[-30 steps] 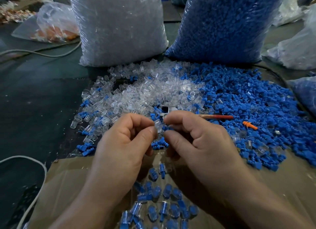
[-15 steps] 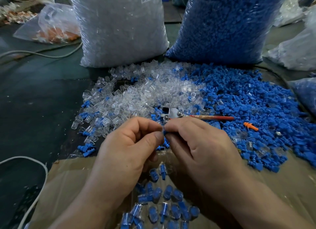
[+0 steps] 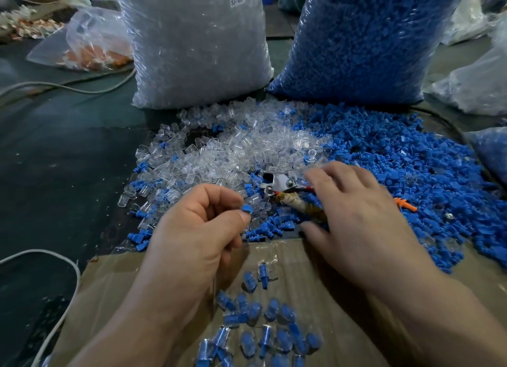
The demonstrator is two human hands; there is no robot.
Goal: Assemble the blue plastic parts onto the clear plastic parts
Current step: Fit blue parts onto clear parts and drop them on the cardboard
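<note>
Your left grip [image 3: 192, 243] is pinched on a blue part [image 3: 246, 209], thumb against forefinger, its end poking out clear, probably for mating. Your right grip [image 3: 356, 224] hovers spread and empty at the blue pile's [image 3: 411, 161] edge, 1 o'clock, likely after the next piece. The finished pieces [image 3: 260, 320] lie on the cardboard [image 3: 115, 284] at 6 o'clock, an easy drop.

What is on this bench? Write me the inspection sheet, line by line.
Surface: dark table, cardboard sheet nearest.
Job's things: clear parts heap, blue parts heap, assembled pieces on the cardboard, clear-parts bag, blue-parts bag behind.
Clutter: metal tool, orange piece.
Hands: left hand pinches a blue part; right hand open above the tool.
Cables: white cable at left, grey cable farther back.
Surroundings: bag of orange parts, more bags at right.
</note>
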